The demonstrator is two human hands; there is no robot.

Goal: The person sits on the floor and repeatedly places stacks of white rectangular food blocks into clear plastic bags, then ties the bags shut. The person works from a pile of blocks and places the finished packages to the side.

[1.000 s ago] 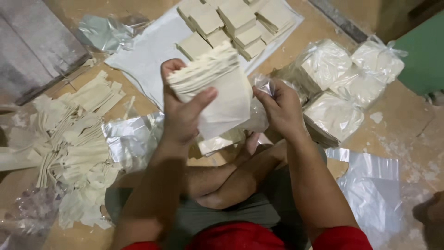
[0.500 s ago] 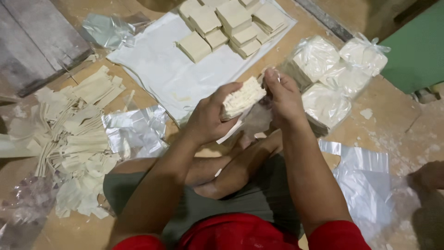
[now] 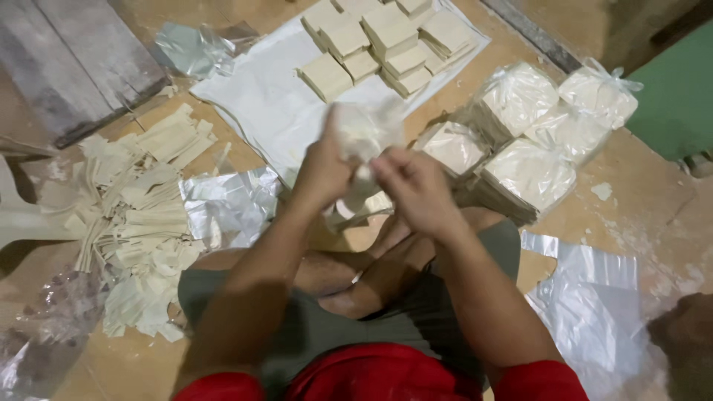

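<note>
I sit cross-legged on the floor. Both hands are raised over my knees. My left hand (image 3: pixel 323 167) grips a clear plastic bag (image 3: pixel 368 130) holding a stack of cream paper sheets; the bag is blurred by motion. My right hand (image 3: pixel 412 186) pinches the lower end of the same bag just below the left hand. Ahead lies a white sheet (image 3: pixel 264 104) with several loose cream paper stacks (image 3: pixel 386 33) on its far part. To the right several filled plastic bags (image 3: pixel 531 119) lie in a cluster.
A heap of cream paper strips and offcuts (image 3: pixel 141 215) spreads at the left. Empty clear bags lie by my left knee (image 3: pixel 226 204) and at the lower right (image 3: pixel 590 297). Grey wooden boards (image 3: pixel 74 59) are at the top left, a green surface (image 3: pixel 679 96) at the right.
The bare paper stack held in both hands is now inside a plastic bag. My hands have drawn together in front of me, the right hand dropping to the bag's lower end.
</note>
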